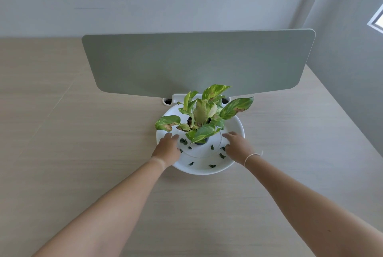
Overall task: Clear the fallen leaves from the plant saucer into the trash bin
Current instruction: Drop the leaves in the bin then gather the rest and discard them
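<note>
Counter (87,153): pale wood-grain surface. White saucer (204,170) sits directly on it, near the back edge. Grey-green divider panel (196,60) stands upright just behind the saucer.

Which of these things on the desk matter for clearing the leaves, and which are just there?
For the job:
- small dark green fallen leaves
- round white plastic saucer
- left hand, right hand, both over the saucer

Just there:
- green potted plant
- grey-green desk divider panel
- pale wooden desk

No trash bin is in view.
</note>
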Tool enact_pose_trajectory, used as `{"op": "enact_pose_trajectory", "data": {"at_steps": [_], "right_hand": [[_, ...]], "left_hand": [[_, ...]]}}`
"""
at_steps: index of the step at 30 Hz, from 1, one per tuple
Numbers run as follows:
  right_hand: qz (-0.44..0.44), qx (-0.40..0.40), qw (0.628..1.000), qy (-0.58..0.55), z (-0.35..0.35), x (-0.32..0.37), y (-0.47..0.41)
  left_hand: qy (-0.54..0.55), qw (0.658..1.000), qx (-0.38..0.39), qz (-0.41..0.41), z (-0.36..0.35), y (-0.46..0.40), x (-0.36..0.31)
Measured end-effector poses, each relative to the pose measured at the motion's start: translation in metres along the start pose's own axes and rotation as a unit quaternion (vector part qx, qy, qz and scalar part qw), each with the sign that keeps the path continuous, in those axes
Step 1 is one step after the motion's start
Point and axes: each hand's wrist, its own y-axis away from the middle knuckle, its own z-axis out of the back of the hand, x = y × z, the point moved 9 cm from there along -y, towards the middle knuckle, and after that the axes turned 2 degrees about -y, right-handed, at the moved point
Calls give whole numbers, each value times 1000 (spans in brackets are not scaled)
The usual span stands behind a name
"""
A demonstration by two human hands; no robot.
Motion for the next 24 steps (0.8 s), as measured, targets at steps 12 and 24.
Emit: {"op": "enact_pose_trajectory", "data": {"at_steps": [12,24], "right_hand": [[9,41,996,79,-16,-1,-23],[-15,23,999,40,-20,-3,-33]], "left_hand": [[-65,996,54,17,-22,-20,-5],[5,1000,-17,17,-13,-20,-7]]}}
